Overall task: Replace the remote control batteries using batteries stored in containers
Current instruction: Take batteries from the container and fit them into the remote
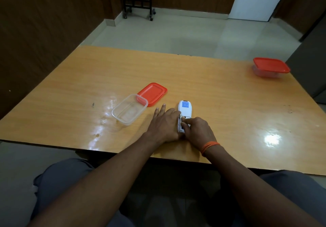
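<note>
Both hands are down on the glossy orange-brown wooden desk (pixel 211 89), working the white plastic remote control (pixel 184 111), which lies face-down near the front edge with a blue label on its back. The left hand (pixel 164 126) lies flat with fingers spread, braced against the remote's left side. The right hand (pixel 197 131) has its fingertips pinched together at the open battery bay. Just left sits a clear, open rectangular plastic container (pixel 129 109), touching its loose red lid (pixel 152 93). A second red-lidded clear container (pixel 270 67) stands well apart at the far right.

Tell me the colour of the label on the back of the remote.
Blue, on the white remote control; the label shows best in the head view.
</note>
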